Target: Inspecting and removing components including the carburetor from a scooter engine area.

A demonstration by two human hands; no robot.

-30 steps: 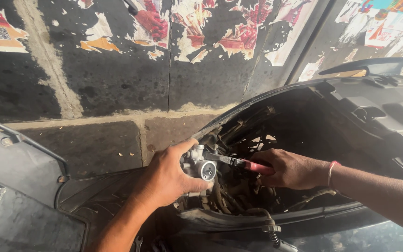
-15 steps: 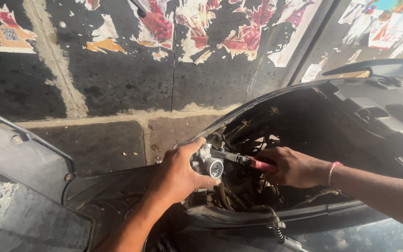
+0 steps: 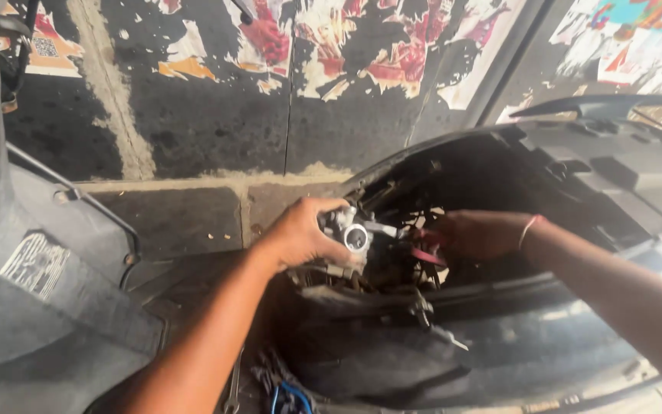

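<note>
— What's changed for us?
— Our left hand (image 3: 300, 234) still grips the carburetor (image 3: 352, 234) above the scooter's open bay (image 3: 499, 176); our right hand (image 3: 476, 234), closed on the red-handled screwdriver (image 3: 423, 253), has slid deeper inside.

2 bare forearms, sleeveless; thin pink band (image 3: 531, 225) circling right wrist.

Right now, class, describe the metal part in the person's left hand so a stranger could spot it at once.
Find the open body of the dark scooter below the poster-covered wall. At its left edge the left hand grips a small silvery carburetor. Its bright metal and round opening stand out from the dark wires around it.
</note>
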